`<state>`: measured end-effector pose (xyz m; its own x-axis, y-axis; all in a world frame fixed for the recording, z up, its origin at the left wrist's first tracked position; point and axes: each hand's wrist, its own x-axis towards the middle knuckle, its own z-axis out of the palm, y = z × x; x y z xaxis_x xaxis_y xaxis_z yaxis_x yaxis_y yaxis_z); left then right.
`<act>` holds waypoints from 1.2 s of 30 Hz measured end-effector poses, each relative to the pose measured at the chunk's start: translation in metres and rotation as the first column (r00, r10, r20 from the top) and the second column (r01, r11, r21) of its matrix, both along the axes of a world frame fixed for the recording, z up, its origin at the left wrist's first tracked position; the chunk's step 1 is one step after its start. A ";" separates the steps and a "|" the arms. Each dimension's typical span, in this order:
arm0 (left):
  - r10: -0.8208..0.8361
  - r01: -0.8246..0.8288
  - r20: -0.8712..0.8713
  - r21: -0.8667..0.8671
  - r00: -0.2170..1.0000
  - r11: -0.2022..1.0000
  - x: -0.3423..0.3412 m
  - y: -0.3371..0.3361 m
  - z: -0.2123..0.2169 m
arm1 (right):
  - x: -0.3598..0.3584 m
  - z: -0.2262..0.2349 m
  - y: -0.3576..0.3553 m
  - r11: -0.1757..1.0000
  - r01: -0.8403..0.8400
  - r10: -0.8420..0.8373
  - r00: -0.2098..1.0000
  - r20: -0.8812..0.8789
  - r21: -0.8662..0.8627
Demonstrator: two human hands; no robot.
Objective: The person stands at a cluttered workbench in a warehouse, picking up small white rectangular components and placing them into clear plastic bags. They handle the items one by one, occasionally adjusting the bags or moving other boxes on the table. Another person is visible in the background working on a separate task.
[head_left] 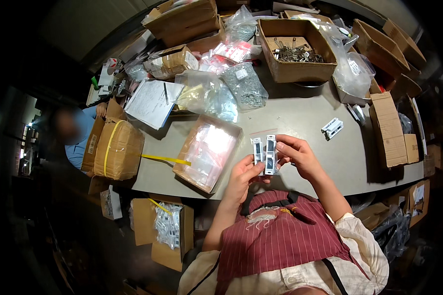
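Over the near part of the table, my two hands hold a pair of narrow white pieces with dark rectangular insets, side by side and upright. My left hand [243,175] is closed round the lower end of the left white piece [258,151], its thumb reaching across to the other one. The fingers of my right hand [299,153] pinch the right white piece [270,155] near its upper end. A see-through plastic bag seems to lie around or behind the pieces, but I cannot tell whether they are inside it. Another similar white piece [332,128] lies on the table to the right.
Left of my hands stands an open carton of flat plastic bags [206,162]. A strapped carton [118,150] sits at the left edge, a person [81,130] beside it. Farther back are papers with a pen [150,103], bags of hardware [246,83] and a box of metal parts [298,69].
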<state>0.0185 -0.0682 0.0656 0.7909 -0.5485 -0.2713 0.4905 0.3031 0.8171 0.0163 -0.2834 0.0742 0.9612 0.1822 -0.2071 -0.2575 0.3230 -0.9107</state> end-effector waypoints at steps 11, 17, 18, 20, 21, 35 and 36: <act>0.029 -0.121 -0.235 -0.389 0.972 0.913 -0.007 0.017 -0.032 | -0.012 0.030 0.015 0.978 -0.188 0.175 0.975 0.138 0.092; -0.024 -0.220 -0.366 -0.609 0.930 0.762 -0.014 0.026 -0.040 | -0.013 0.032 0.019 0.962 -0.258 0.241 0.957 0.161 0.091; -0.040 -0.216 -0.353 -0.654 0.935 0.725 -0.014 0.028 -0.041 | -0.015 0.031 0.020 0.963 -0.250 0.235 0.962 0.141 0.100; -0.050 -0.200 -0.306 -0.729 0.951 0.655 -0.016 0.030 -0.032 | -0.016 0.026 0.022 0.964 -0.244 0.235 0.967 0.098 0.102; -0.042 -0.187 -0.271 -0.759 0.962 0.624 -0.019 0.031 -0.027 | -0.016 0.023 0.023 0.964 -0.242 0.235 0.969 0.074 0.106; 0.392 -0.516 -0.340 -0.640 0.855 0.570 -0.031 0.122 -0.036 | -0.016 -0.024 0.033 0.965 -0.259 0.256 0.964 -0.067 -0.044; 0.541 -0.600 -0.303 -0.594 0.785 0.537 -0.031 0.142 -0.039 | -0.016 -0.031 0.030 0.964 -0.258 0.254 0.965 -0.068 -0.060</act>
